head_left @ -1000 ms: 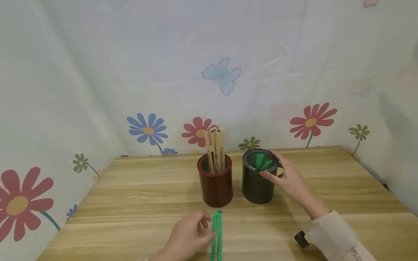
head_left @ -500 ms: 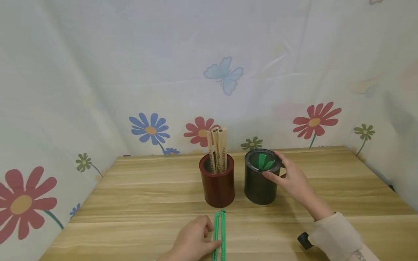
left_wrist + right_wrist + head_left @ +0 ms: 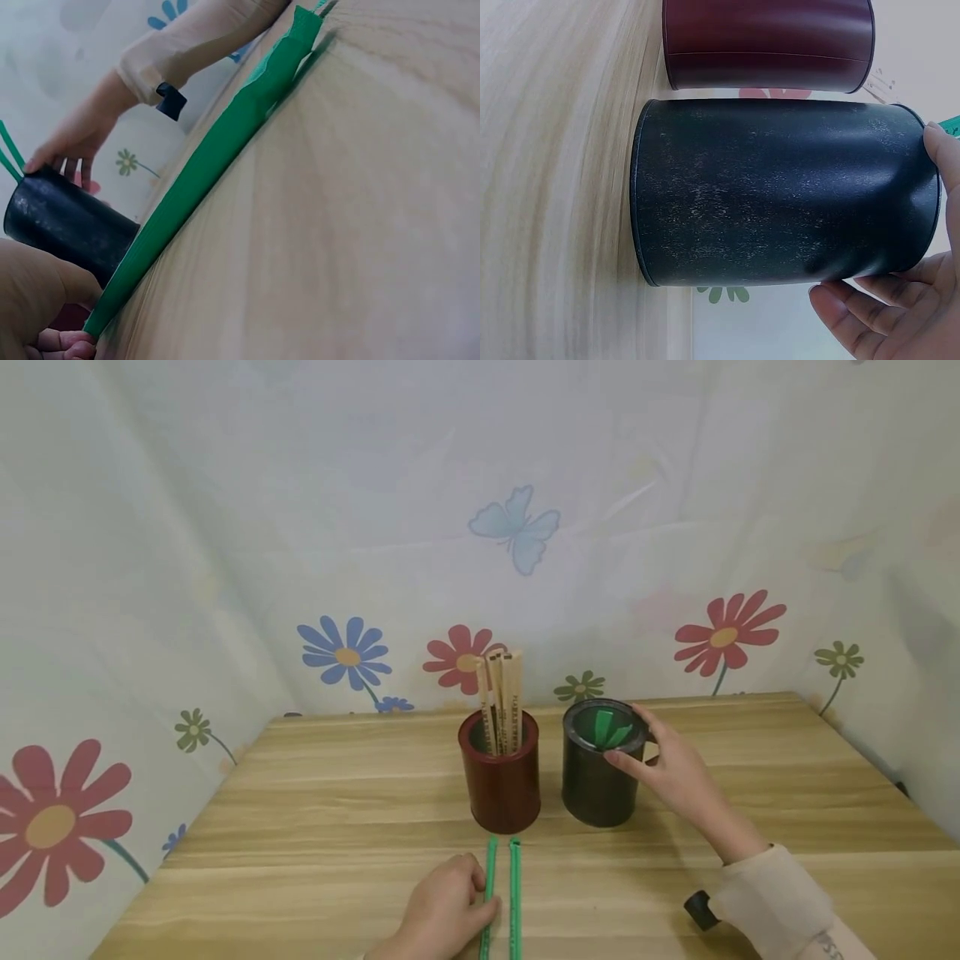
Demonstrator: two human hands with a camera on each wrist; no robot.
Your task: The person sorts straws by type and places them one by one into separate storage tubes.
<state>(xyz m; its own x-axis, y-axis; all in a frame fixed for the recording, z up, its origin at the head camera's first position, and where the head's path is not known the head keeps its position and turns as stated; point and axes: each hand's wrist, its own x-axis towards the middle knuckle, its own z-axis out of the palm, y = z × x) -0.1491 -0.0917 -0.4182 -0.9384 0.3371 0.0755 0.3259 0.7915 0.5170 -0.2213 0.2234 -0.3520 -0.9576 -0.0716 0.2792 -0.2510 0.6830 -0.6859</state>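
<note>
Two long, thin green chopstick packets lie side by side near the front in the head view. My left hand [image 3: 444, 900] pinches the left packet [image 3: 491, 868] between thumb and fingers; the left wrist view shows this green packet [image 3: 202, 165] stretching away over the wood from the fingertips. Just to its right is the second packet [image 3: 515, 893], untouched. My right hand [image 3: 678, 777] holds the upper part of a black cylindrical holder [image 3: 598, 792], thumb at the front of the rim, fingers round the far side. Green packet ends [image 3: 604, 725] show inside the holder, which stands upright.
A dark red holder [image 3: 504, 797] with several beige paper-wrapped chopsticks [image 3: 501, 702] stands left of the black one, a narrow gap between them. The wooden table [image 3: 337, 793] ends at a flower-printed cloth [image 3: 390, 527]. A small black piece [image 3: 701, 910] sits by the right cuff.
My left hand has drawn the left packet away from the other, so the gap between the two is wider. My right hand keeps its hold on the black holder.
</note>
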